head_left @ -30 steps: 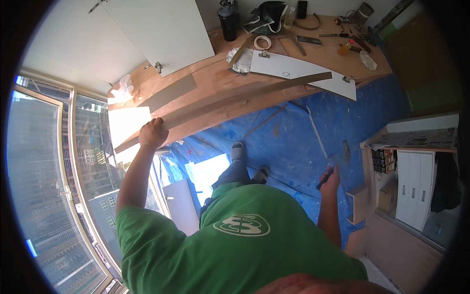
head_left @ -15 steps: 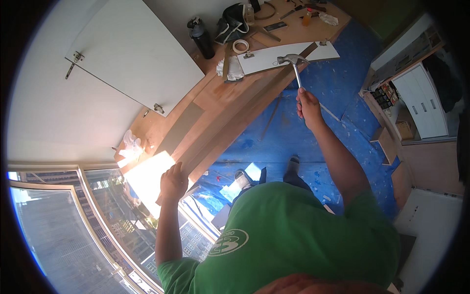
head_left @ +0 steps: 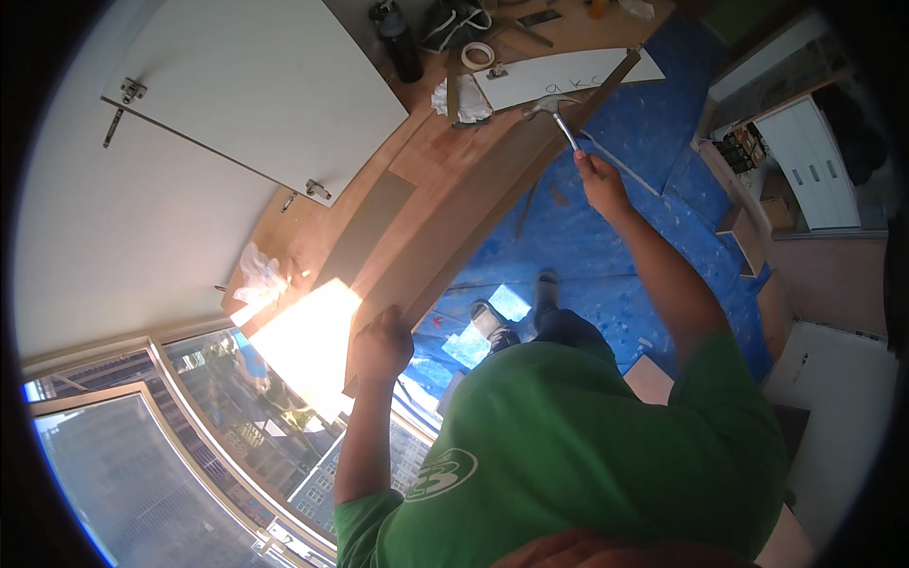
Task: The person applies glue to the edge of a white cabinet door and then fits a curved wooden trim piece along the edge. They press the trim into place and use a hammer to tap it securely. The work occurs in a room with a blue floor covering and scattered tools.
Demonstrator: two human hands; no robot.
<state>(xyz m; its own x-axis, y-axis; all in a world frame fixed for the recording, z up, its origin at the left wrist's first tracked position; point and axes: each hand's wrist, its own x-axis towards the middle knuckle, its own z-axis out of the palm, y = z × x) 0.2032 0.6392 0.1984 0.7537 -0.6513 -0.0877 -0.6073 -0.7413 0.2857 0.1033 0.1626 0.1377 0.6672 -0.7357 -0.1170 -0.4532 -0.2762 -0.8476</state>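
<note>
My left hand (head_left: 381, 343) grips the near end of a long wooden board (head_left: 473, 213) that stands on its edge along a wooden worktop (head_left: 445, 156). My right hand (head_left: 598, 178) is stretched out and closed on the handle of a claw hammer (head_left: 554, 112), whose metal head sits close to the board's upper edge near its far end. A white panel (head_left: 559, 76) lies flat on the worktop just beyond the hammer head. My green shirt fills the lower part of the view, and my feet stand on blue floor covering (head_left: 615, 246).
A white cupboard door with hinges (head_left: 256, 95) hangs above the worktop. A dark bottle (head_left: 402, 47), a roll of tape (head_left: 476, 54), crumpled white cloth (head_left: 464, 99) and tools lie at the far end. White drawer units (head_left: 805, 161) stand at right; a bright window (head_left: 170, 445) is at lower left.
My right hand rose from beside my leg up to the far end of the board with the hammer. My view swung round; my left hand stayed gripping the board's near end.
</note>
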